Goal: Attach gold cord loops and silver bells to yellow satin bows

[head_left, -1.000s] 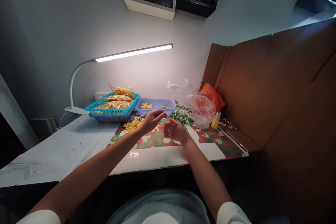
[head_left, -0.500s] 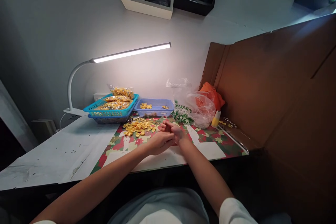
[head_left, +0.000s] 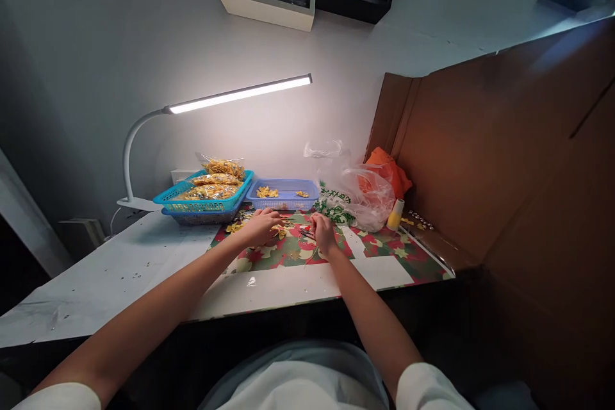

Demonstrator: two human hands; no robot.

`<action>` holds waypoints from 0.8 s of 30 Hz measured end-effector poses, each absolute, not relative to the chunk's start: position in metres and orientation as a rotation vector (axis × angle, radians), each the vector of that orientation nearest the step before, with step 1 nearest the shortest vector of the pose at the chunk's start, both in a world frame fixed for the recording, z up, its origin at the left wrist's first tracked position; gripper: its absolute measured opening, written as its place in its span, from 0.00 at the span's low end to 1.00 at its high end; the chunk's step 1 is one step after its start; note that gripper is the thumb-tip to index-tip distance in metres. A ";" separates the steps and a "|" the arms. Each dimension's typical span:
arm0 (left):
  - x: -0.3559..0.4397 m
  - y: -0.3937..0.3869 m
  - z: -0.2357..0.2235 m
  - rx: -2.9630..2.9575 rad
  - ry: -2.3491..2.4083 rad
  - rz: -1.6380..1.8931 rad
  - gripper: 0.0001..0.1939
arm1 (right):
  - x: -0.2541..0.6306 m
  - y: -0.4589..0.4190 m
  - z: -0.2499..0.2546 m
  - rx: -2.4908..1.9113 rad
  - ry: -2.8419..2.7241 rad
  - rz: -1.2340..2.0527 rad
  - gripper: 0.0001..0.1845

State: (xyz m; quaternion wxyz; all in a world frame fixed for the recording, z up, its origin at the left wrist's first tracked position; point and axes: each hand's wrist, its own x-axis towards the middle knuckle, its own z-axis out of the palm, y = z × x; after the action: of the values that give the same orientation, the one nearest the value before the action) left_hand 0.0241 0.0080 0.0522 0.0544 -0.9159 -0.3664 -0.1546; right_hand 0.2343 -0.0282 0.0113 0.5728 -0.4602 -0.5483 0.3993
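My left hand (head_left: 262, 228) is over the pile of yellow bow-like pieces (head_left: 234, 229), its fingers bent downward and slightly apart, with the tips partly hidden. Thin gold-coloured sticks (head_left: 287, 220) lie just past its fingertips. To the right, my right hand (head_left: 323, 234) is closed, thumb and fingers pinched together low over the patterned sheet (head_left: 293, 258). What it pinches is too small to make out. A slim dark pointed tool (head_left: 306, 234) shows beside its fingers; whether the hand touches it, I cannot tell.
A blue-violet basket (head_left: 283, 203) with a few yellow pieces stands behind my hands. Stacked baskets (head_left: 202, 206) at the left hold bagged yellow pieces. A clear plastic bag (head_left: 372, 205), a yellow-and-white bottle (head_left: 395, 215) and a tall cardboard wall (head_left: 490, 141) are at the right. A lamp (head_left: 240, 95) hangs above.
My hands came together near the table's front half a second ago, then parted. My left hand moved left and away from me to the yellow pile; my right hand stays at the right, now turned down.
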 end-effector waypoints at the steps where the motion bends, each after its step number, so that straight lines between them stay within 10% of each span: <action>1: 0.021 0.012 0.049 -2.787 -1.127 -0.424 0.09 | 0.233 -0.030 0.011 -1.087 -1.315 0.897 0.14; 14: 0.022 0.019 0.036 -3.071 -1.301 -0.540 0.12 | 0.227 -0.035 0.008 -1.152 -1.565 0.719 0.13; 24: 0.029 0.013 0.030 -3.223 -1.552 -1.569 0.13 | 0.226 -0.035 0.009 -1.138 -1.505 0.778 0.13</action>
State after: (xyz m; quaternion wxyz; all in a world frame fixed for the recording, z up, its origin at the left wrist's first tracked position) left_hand 0.0286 0.0128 0.0297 -0.3730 -0.7655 -0.3687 -0.3728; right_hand 0.2264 -0.0347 0.0087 0.5231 -0.4754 -0.6284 0.3248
